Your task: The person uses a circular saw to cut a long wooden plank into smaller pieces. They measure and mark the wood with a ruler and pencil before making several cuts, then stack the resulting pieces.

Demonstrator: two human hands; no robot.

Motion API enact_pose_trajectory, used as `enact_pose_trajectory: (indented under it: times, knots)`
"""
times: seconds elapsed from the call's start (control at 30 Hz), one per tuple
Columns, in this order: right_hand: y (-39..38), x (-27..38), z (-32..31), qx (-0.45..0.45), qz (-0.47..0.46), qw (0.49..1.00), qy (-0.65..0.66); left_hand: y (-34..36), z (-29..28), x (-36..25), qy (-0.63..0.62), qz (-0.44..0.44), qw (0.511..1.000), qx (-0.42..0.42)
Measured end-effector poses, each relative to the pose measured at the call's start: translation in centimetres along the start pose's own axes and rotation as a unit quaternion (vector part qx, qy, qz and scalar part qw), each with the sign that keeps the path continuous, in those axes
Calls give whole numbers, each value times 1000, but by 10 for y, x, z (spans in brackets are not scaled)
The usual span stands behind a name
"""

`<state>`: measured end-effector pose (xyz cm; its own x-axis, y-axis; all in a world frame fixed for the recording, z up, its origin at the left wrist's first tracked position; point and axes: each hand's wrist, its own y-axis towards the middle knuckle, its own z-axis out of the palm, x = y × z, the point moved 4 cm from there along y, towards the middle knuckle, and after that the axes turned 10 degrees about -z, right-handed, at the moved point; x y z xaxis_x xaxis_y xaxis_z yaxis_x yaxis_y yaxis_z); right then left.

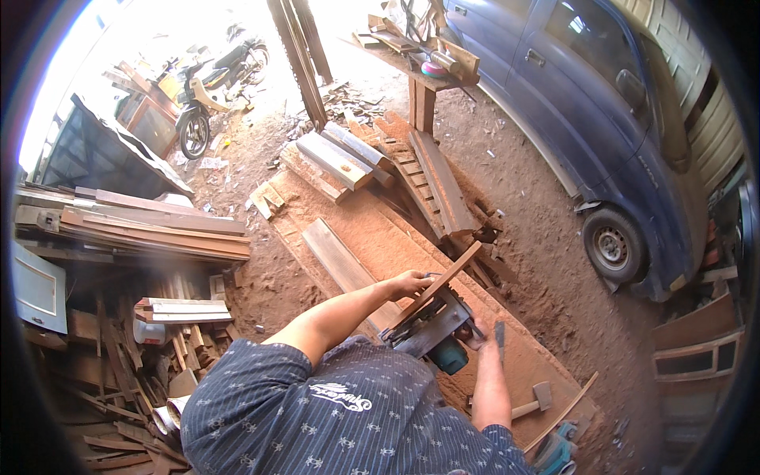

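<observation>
In front of my chest is a power tool with a teal housing [450, 356] and a flat grey metal base [434, 328], tilted up off the bench. A narrow wooden strip [453, 273] lies along its far side. My left hand [412, 283] is closed at the far side of the strip; its fingertips are partly hidden, so I cannot tell whether it also grips the tool. My right hand [473, 334] is wrapped round the tool's right side. Beneath is a sawdust-covered wooden workbench [380, 237] with a long board [340, 257] on it.
A hammer or hatchet [534, 402] lies near the bench's right end, by another teal tool [558, 455]. Cut timbers [336, 158] are on the far end. Stacked planks [150, 226] stand left, a blue vehicle [586, 103] right, and a motorbike [202, 103] far left.
</observation>
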<state>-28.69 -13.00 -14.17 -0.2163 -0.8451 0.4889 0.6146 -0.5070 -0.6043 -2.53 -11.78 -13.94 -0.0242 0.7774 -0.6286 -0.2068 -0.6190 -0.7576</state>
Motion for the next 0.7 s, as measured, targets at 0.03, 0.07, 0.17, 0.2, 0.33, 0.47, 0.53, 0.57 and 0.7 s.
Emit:
enact_pose_trajectory:
  times: [0.03,0.07,0.17,0.2,0.33,0.47,0.53,0.57,0.7]
  knots:
    - [-15,12,20,-77,-17,997,-13,0,4,-9,6,0,1000,7]
    - [-11,10,8,-38,-3,999,0,0,8,-15,18,-9,1000,10]
    - [-4,9,-16,60,48,997,16,-3,16,-30,42,-45,998,7]
    - [-2,9,-17,76,66,995,9,-7,16,-32,58,-37,998,6]
    - [-5,4,4,39,79,986,-139,-21,18,-37,116,-58,992,6]
    - [-4,-5,17,35,107,978,-175,-24,6,-22,74,-86,993,-19]
    - [-10,-4,32,35,100,974,-201,-29,5,-9,75,-31,995,-51]
    - [-13,-3,39,37,97,973,-204,-33,3,-7,72,-30,993,-83]
    - [-13,-11,35,40,97,969,-223,-82,19,4,-7,127,915,-384]
